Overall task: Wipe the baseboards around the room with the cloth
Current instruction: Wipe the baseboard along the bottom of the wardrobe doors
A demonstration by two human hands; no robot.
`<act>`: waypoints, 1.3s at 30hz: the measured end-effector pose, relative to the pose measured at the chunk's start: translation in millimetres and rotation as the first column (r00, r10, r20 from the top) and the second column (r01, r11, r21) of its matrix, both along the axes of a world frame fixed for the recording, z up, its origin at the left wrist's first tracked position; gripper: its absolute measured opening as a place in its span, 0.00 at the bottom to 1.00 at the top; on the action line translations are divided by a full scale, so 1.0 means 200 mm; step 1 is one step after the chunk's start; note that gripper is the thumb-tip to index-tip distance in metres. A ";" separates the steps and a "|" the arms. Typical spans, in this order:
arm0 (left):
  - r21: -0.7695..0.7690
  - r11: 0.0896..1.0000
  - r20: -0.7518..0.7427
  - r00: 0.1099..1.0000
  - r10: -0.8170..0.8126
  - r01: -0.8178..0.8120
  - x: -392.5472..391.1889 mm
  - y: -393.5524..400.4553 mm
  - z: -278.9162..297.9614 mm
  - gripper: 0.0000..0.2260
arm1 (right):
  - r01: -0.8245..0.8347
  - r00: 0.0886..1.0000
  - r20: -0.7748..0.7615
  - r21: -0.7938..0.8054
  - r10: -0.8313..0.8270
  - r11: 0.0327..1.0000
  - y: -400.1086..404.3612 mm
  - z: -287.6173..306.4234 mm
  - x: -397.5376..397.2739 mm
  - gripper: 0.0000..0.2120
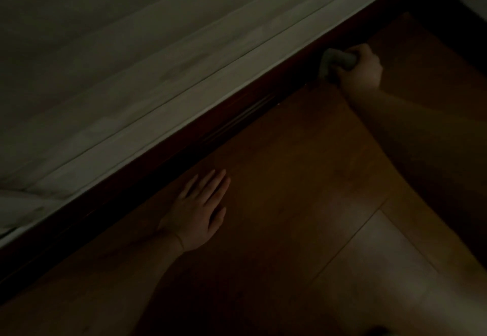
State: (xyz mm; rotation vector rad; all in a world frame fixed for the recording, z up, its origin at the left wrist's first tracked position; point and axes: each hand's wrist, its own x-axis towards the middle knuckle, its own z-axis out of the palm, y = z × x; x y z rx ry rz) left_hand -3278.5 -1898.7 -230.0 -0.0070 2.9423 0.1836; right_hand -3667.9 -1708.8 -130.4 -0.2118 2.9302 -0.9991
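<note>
The room is very dim. The right hand (359,68) is curled in a fist round a pale bunched cloth (333,62) and holds it against the dark reddish baseboard (237,122), which runs on a diagonal from the lower left up to the upper right of the head view. The cloth sits at the face of the board, toward its far end, near the corner where a darker strip of floor begins. The left hand (201,210) lies flat on the wooden floor (290,177), fingers straight and spread a little, holding nothing; it appears to prop the person's weight, just beside the baseboard but not touching it. Above the board hangs pale fabric, probably a curtain (131,72), whose lower edge comes down close to the board's top edge. The risks from here are mostly of missed work: in this poor light dust on the dark wood is hard to see, so a stretch could be skipped, above all the grooved part of the board between the two hands. The cloth could also catch the curtain hem and smear dirt onto it if it rides too high. The propping hand might slip on the smooth floor if the person leans farther toward the corner.
</note>
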 end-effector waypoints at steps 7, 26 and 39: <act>0.005 1.000 0.011 1.000 0.005 -0.006 0.00 0.00 0.01 0.29 | -0.092 0.994 -0.063 -0.114 0.085 0.989 0.08 -0.14 0.45 0.23; -0.010 1.000 0.251 0.968 0.010 -0.008 -0.04 -0.01 0.10 0.35 | -0.346 0.933 0.099 -0.022 0.347 0.938 0.58 0.20 0.95 0.28; -0.080 0.997 0.606 0.793 0.064 -0.019 -0.20 0.09 0.34 0.64 | -0.317 0.927 0.217 0.022 0.305 0.948 0.95 0.44 1.06 0.30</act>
